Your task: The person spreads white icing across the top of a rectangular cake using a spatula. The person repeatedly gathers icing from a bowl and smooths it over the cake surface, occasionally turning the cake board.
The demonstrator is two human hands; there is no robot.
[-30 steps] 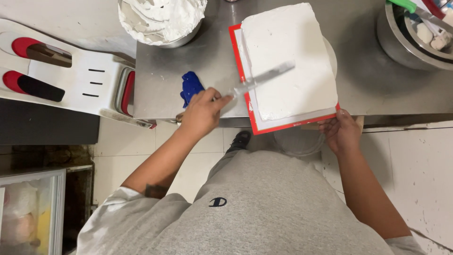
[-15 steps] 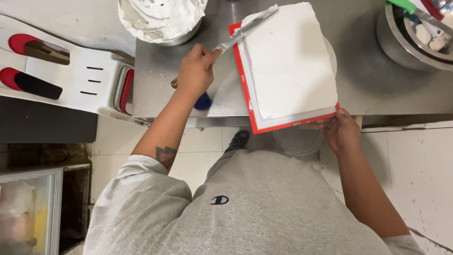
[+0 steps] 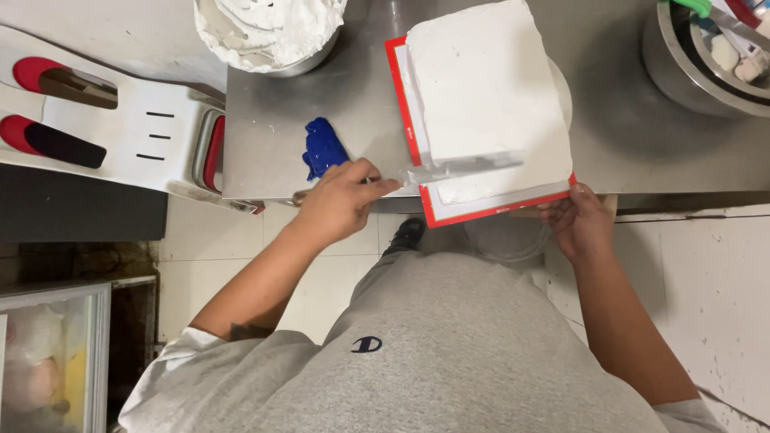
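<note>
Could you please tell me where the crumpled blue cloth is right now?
In the head view, the blue cloth lies on the steel table near its front edge, just beyond the left hand, left of the red-edged board.

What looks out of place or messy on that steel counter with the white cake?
The red-edged board under the white frosted square cake juts past the steel counter's front edge, steadied by the right hand. A crumpled blue cloth lies beside the left hand, which holds a frosting-smeared spatula.
</note>
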